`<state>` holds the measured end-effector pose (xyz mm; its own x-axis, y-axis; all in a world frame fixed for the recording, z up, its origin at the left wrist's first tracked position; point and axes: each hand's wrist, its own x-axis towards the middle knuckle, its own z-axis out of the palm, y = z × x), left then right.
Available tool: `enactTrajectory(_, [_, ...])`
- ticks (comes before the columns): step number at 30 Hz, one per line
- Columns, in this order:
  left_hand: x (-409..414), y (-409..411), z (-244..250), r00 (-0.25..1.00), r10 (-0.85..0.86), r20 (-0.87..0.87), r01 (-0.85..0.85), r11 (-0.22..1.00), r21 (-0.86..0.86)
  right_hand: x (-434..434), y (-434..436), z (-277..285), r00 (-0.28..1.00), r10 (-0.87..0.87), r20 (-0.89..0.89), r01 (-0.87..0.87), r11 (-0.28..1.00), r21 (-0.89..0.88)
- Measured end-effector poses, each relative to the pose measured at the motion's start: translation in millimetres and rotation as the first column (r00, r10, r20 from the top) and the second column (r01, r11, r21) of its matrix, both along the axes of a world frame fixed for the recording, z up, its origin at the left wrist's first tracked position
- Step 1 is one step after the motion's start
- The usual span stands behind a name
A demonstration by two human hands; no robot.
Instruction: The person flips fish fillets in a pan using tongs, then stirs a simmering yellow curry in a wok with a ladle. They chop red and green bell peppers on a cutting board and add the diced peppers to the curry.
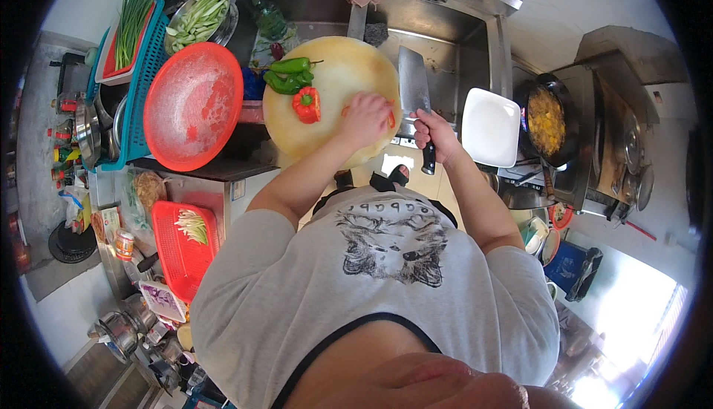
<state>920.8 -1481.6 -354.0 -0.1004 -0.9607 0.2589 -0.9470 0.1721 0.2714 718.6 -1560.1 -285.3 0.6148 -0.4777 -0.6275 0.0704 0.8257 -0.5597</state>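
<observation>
My left hand [365, 117] lies over red bell pepper pieces [391, 117] near the right edge of a round cutting board [334, 55], its fingers covering most of them. In my right hand [438, 135] is the black handle of a Chinese cleaver [413, 78]. The wide blade points away from me, just off the board's right edge. A cut red bell pepper [306, 105] rests on the board left of my left hand. Behind it lie green peppers [289, 74].
Beneath and behind the board is a steel double sink [454, 33]. A white square plate [490, 128] stands at right, before a wok [546, 122] of yellow food. At left are a red colander [193, 105], a bowl of sliced green vegetable [200, 19] and a teal basket [136, 97].
</observation>
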Motion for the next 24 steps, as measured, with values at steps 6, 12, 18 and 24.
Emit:
enactTrajectory(6, [-13,-37,-12,0.955,-0.268,0.129,0.262,0.963,0.062,-23,-12,-8,0.701,-0.234,0.673,-0.233,0.817,0.527])
enactTrajectory(12, [-4,-71,-10,0.789,0.217,-0.575,-0.147,0.975,0.165,-18,-14,0,0.639,-0.219,0.737,-0.276,0.829,0.486])
enactTrajectory(18, [45,-55,11,0.726,0.455,-0.515,-0.354,0.89,0.287,-22,-24,-14,0.709,-0.147,0.689,-0.261,0.853,0.451])
enactTrajectory(24, [24,-56,25,-0.642,0.393,-0.658,0.065,0.884,0.464,-5,-12,-18,0.899,0.096,0.428,-0.248,0.916,0.316])
